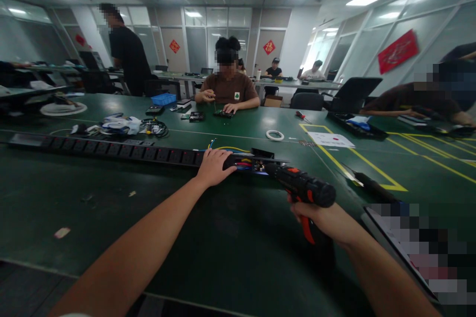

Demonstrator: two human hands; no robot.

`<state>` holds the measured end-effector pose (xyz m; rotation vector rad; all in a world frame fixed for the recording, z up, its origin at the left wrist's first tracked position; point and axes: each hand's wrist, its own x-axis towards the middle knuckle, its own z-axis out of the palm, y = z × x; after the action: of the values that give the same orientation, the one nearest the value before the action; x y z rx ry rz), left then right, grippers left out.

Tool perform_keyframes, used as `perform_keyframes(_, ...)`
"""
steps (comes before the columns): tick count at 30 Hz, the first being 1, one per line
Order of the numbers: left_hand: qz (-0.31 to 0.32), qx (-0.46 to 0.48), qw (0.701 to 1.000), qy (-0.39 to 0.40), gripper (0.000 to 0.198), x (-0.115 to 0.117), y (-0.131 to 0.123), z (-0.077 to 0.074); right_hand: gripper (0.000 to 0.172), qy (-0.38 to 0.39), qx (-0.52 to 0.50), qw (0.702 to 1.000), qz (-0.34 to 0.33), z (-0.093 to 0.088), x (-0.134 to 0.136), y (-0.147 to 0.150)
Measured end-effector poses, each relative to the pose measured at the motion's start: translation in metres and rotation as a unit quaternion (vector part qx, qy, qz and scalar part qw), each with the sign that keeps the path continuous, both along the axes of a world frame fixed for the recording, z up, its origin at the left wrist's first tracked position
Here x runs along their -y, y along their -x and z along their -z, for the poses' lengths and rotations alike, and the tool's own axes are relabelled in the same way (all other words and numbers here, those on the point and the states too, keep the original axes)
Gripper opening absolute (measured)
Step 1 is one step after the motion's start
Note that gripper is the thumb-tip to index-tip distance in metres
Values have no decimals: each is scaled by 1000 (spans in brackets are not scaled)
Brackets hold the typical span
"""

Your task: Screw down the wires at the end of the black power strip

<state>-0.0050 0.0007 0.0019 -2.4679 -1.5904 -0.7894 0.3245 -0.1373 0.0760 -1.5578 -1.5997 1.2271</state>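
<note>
A long black power strip (152, 154) with a row of sockets lies across the green table. My left hand (213, 166) grips it near its right end, thumb on the near side and fingers over the top. Beyond the hand, the end housing is open and shows coloured wires (243, 162) inside. My right hand (316, 213) is closed around the handle of a black and orange cordless drill (301, 184). The drill points left, its tip at the open end of the strip; whether it touches a screw is too small to tell. Blue and yellow wires (226, 148) stick out behind the strip.
Behind the strip lie bundled cables (154, 128), a white ring (274, 135) and a paper sheet (330, 139). On the right are a black-handled tool (375, 186) and a partly blurred tablet-like object (394, 247). A person (227, 84) works opposite; another leans in at far right.
</note>
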Motion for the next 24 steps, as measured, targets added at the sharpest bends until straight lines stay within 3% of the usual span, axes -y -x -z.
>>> perform_keyframes(14, -5, 12, 1000, 10, 47, 1, -2, -2, 40, 9, 4, 1000, 4, 0, -1, -2)
perform_keyframes(24, -12, 14, 1000, 11, 46, 1, -3, -2, 33, -5, -10, 1000, 4, -4, 4, 1)
